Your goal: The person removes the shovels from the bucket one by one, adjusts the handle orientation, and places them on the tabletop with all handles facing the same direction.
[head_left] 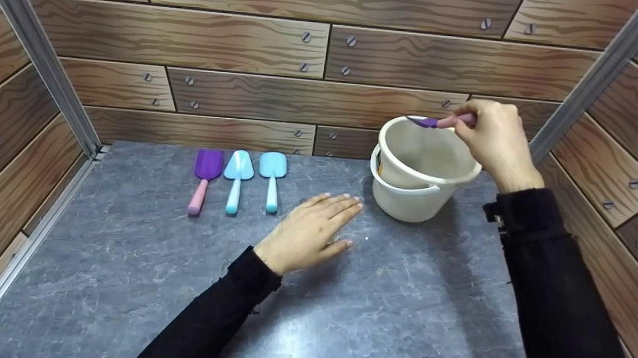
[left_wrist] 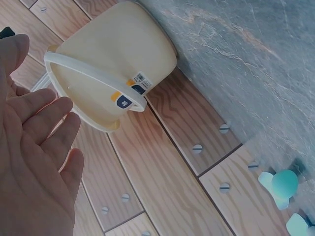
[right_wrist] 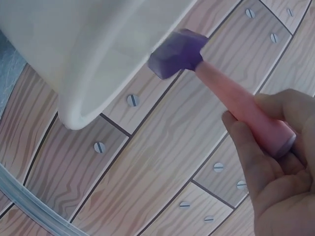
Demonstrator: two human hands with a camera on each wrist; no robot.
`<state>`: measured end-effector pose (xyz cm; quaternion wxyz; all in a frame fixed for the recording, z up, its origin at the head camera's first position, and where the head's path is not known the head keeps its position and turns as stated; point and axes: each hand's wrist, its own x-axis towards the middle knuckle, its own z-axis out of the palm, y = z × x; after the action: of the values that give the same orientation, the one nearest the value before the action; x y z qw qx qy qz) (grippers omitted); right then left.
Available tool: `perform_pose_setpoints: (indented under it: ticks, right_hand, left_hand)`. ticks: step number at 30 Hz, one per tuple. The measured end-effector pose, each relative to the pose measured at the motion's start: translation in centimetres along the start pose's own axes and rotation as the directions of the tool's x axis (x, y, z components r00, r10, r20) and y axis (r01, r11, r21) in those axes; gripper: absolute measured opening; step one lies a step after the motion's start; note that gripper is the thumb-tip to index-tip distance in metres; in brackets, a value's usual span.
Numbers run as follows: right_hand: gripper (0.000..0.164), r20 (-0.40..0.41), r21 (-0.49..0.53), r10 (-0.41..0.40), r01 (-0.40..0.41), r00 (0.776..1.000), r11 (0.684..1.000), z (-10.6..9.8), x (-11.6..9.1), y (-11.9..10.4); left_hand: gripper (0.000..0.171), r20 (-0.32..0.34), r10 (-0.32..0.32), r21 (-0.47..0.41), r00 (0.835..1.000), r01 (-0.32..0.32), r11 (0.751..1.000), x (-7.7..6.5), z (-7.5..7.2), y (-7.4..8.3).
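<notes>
My right hand (head_left: 493, 136) grips the pink handle of a small toy shovel (right_wrist: 236, 98) with a purple blade. The blade hangs over the rim of a cream bucket (head_left: 407, 199), which has a white handle tilted down across its front. In the right wrist view the purple blade lies close to the bucket's rim. My left hand (head_left: 315, 229) is held palm down over the table, fingers straight and holding nothing, left of the bucket. The left wrist view shows a label on the bucket's side (left_wrist: 115, 44).
A purple shovel with a pink handle (head_left: 198, 196) and two light blue shovels (head_left: 233, 190) (head_left: 272, 187) lie in a row on the grey table (head_left: 121, 277). Wood-patterned walls (head_left: 239, 38) and metal corner posts (head_left: 595, 80) enclose the table.
</notes>
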<state>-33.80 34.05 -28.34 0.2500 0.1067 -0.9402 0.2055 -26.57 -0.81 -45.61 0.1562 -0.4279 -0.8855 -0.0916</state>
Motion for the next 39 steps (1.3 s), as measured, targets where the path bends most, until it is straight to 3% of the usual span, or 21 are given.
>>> perform_pose_setpoints:
  ticks: [5,12,26,39]
  right_hand:
    - [0.025,-0.093,-0.021,-0.040,0.038,0.995,0.999,0.8,-0.5,-0.4]
    - [0.025,-0.154,-0.023,-0.079,0.077,0.985,0.997,1.5,-0.8,-0.9]
    - [0.018,-0.127,-0.033,-0.181,0.179,0.975,0.983,3.6,-2.2,-3.1]
    - [0.014,-0.145,-0.018,-0.296,0.296,0.944,0.955,5.7,-3.5,-5.3]
  left_hand:
    - [0.073,0.005,-0.004,0.002,1.000,0.004,1.000,0.0,0.0,-0.1]
    - [0.071,-0.016,-0.002,0.011,1.000,0.003,1.000,0.0,0.0,-0.3]
    - [0.073,-0.006,-0.056,-0.040,0.998,0.056,0.998,-0.3,-0.7,-1.4]
    - [0.073,-0.029,-0.125,-0.079,0.992,0.122,0.989,-0.9,-1.8,-3.1]
